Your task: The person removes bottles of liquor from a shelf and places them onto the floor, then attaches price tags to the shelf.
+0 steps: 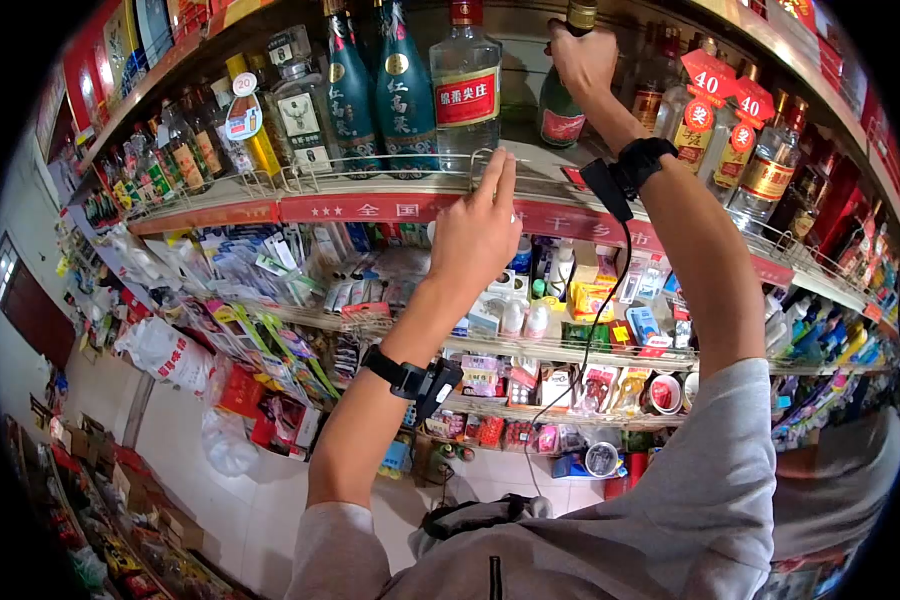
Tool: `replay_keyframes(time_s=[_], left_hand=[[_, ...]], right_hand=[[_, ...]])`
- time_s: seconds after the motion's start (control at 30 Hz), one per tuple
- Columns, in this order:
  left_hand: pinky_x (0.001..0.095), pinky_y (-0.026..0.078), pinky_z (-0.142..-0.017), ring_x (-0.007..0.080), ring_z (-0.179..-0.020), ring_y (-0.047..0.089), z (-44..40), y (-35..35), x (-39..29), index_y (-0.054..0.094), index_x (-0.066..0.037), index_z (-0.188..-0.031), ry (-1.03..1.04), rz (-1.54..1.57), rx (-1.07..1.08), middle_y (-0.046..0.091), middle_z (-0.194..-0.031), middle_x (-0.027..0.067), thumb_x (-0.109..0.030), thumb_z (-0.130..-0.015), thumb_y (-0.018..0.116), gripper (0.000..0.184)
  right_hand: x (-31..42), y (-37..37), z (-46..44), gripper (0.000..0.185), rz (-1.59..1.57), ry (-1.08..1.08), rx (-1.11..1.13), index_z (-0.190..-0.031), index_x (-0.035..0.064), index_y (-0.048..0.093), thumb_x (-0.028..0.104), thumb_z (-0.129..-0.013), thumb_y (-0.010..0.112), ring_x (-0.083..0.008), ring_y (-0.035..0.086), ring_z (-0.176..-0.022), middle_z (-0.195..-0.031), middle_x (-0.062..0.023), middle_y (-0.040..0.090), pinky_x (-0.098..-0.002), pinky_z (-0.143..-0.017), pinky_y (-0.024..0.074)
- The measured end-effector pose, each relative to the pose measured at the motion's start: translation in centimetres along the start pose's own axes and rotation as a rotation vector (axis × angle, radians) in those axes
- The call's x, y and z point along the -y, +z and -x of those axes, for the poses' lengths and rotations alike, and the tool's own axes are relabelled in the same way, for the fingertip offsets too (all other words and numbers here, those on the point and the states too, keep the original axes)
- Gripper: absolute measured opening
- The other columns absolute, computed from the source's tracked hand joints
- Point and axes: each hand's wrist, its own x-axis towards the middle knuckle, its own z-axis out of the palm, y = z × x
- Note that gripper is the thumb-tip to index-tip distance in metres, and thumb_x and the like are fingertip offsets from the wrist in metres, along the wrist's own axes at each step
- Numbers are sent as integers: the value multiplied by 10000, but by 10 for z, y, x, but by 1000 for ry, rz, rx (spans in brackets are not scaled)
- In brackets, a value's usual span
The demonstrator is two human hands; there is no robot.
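Right grip (584, 56) clamps a green bottle (561, 108) near a clear bottle (466, 95) labelled "绵柔尖庄".

the round fisheye view bends the wooden-edged liquor shelves and falls to black at the corners; brightness is moderate, with pale glare on the glossy whitish floor tiles (270, 510) and deeper shadow lower left.

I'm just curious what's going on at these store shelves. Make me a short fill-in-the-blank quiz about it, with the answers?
The right hand grips the green bottle by its ____.
The hand at the wire rail is the person's ____ one.
The large clear bottle beside the teal bottles has a ____ cap.
Both red tags show the number ____.

Missing words: neck; left; red; 40
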Motion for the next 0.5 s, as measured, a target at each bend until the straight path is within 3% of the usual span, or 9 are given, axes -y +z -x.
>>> replay_keyframes(time_s=[0.03,0.1,0.13,0.23,0.3,0.37,0.4,0.43,0.5], left_hand=[[446,603,-717,387,-810,714,1,0,-2,481,-9,-1418,-5,-11,4,470,-1519,118,-180,-834,674,639],[444,601,-725,386,-826,714,-1,-1,-3,502,-6,-1393,-10,17,-2,503,-1486,122,-189,-851,668,596],[443,598,-732,385,-842,714,-4,-2,-2,522,-2,-1368,-19,36,-16,537,-1453,125,-198,-868,662,555],[457,583,-767,406,-850,709,-14,-6,-2,557,10,-1310,-29,147,-63,616,-1346,148,-211,-896,651,478],[458,567,-801,399,-896,713,-22,-5,-2,537,8,-1322,-52,220,-55,657,-1264,183,-226,-919,651,480],[442,562,-816,387,-989,703,-30,3,-3,497,8,-1351,-217,562,-99,671,-1220,204,-233,-935,654,505],[478,542,-908,463,-1047,661,-35,-3,-8,489,32,-1360,-287,649,-97,639,-1230,281,-232,-877,721,598],[478,542,-908,463,-1047,661,-37,2,-7,489,32,-1360,-297,654,-92,639,-1230,281,-232,-877,721,598],[439,518,-968,386,-1131,660,-39,13,-1,458,32,-1378,-276,872,-73,667,-1210,241,-278,-881,741,650]], right_hand=[[8,-9,4,391,6,4,-2,-739,-25,744,347,-859,716,-183,616,-491,-596,-86,685,-360,-518,491],[29,-27,7,371,-97,22,50,-784,-66,682,304,-785,700,-441,692,-782,-758,-270,690,-488,-730,543],[39,-35,8,371,-93,20,50,-784,-66,682,304,-785,700,-441,692,-782,-758,-270,690,-488,-730,543],[81,-62,17,330,-51,-54,48,-858,-50,701,273,-793,708,-370,721,-786,-808,-239,717,-452,-731,546],[128,-87,27,212,-434,-24,142,-726,35,597,132,-909,639,-134,529,-535,-620,-27,569,-324,-553,467],[144,-96,29,235,-525,-65,41,-677,20,588,109,-889,635,-136,529,-494,-590,-38,586,-310,-500,408],[161,-108,31,241,-554,-10,55,-668,43,568,107,-891,632,-134,525,-497,-586,-27,574,-303,-495,414],[186,-125,39,251,-583,45,71,-659,67,548,104,-893,628,-133,520,-500,-582,-16,561,-296,-489,419],[220,-141,58,242,-720,-61,-18,-682,111,502,100,-887,630,-133,499,-505,-591,3,511,-298,-497,454]])
